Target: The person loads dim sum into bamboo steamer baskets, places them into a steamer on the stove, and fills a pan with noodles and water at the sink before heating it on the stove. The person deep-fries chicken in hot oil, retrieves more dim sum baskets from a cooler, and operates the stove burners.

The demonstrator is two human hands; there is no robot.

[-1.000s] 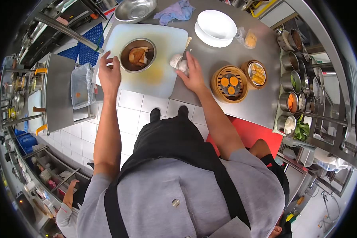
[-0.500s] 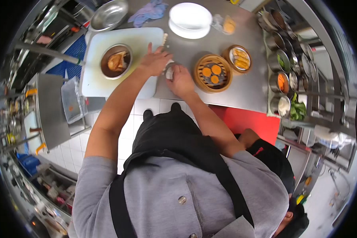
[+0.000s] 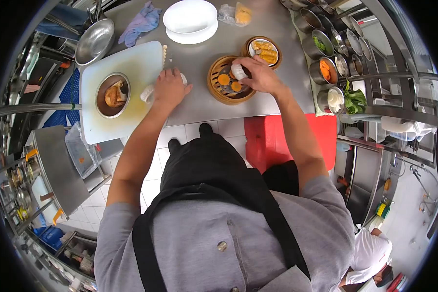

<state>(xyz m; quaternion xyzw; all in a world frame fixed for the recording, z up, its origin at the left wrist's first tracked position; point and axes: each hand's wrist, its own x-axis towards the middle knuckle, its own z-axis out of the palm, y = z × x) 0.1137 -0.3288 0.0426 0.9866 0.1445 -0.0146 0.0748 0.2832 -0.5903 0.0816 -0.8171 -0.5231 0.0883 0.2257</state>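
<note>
My right hand [image 3: 261, 75] pinches a white pleated dumpling [image 3: 238, 71] over the round bamboo steamer [image 3: 212, 91]. Two orange discs [image 3: 224, 79] show plainly on the dark slotted liner, while the dumpling mostly covers a third. By the right edge of the white cutting board [image 3: 143, 58], my left hand [image 3: 171, 90] lies palm down with its fingers stretched. White doughy pieces [image 3: 147, 94] peek out on both sides of that hand; their full shape is hidden under it.
A smaller steamer [image 3: 276, 63] with yellow rolls stands behind. On the board sits a metal bowl [image 3: 100, 108] with browned food. White bowls [image 3: 190, 19], a blue cloth [image 3: 140, 23] and ingredient pots [image 3: 324, 73] surround the steel table. A person in white [image 3: 370, 253] is behind me.
My right hand has moved from beside my left hand to the bamboo steamer, carrying the dumpling. My left hand stays near the board's edge. The view has shifted to the right.
</note>
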